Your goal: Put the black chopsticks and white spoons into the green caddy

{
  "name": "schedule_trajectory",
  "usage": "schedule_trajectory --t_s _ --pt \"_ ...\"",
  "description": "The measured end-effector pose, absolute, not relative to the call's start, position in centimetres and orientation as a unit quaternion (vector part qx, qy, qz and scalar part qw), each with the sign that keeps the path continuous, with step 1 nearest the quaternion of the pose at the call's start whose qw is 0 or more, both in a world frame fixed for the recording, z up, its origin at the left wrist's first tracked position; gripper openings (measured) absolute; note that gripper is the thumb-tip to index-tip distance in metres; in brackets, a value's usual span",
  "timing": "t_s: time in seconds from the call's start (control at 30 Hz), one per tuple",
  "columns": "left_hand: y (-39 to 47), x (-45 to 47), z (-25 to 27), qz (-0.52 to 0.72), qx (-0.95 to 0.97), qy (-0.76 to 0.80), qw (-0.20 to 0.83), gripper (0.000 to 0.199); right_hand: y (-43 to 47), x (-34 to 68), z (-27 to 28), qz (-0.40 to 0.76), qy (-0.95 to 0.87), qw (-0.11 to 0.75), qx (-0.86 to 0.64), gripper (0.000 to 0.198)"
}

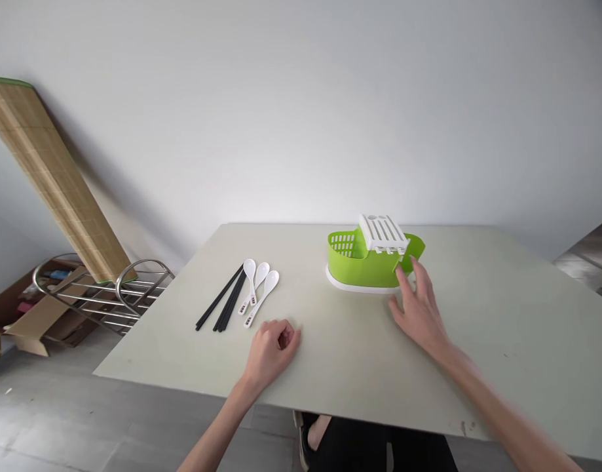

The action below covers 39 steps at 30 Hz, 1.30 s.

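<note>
Spoons, illegible handle labels, right hand at green basket

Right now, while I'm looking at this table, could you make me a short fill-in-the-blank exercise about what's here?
The number of spoons on the table is ____.
The chopsticks beside the spoons are coloured ____.
The hand nearest the green basket is the person's ____ one.
The slatted rack on top of the basket is coloured ____.

Missing words: three; black; right; white.
</note>
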<state>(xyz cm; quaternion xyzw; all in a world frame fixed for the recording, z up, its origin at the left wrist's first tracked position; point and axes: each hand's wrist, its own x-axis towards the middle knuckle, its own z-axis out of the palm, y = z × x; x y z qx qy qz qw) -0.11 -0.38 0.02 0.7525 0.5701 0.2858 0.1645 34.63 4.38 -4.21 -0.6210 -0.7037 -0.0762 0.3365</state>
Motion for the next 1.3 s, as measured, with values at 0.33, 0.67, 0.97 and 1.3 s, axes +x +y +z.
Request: schedule_trajectory --t_s 0.33,0.67,0.97,1.3 --pt "-0.5 -0.2 -1.0 0.267 0.786 0.533 0.165 0.033 11.4 26.2 -3.4 -0.116 -0.763 0.276 -0.573 0.072" --pt "-0.8 -0.3 -1.8 0.275 0.794 0.514 0.172 0.028 18.2 12.4 -0.8 -0.073 -0.799 0.257 -0.539 0.082" --pt "-0.7 -0.1 -2.0 0.277 0.792 0.516 0.176 0.028 20.2 7.1 -0.3 -0.041 -0.807 0.260 -0.529 0.075" --pt "-0.3 -0.2 -1.6 0.273 0.789 0.519 0.184 0.030 17.1 12.9 -3.0 0.037 -0.838 0.311 -0.447 0.099"
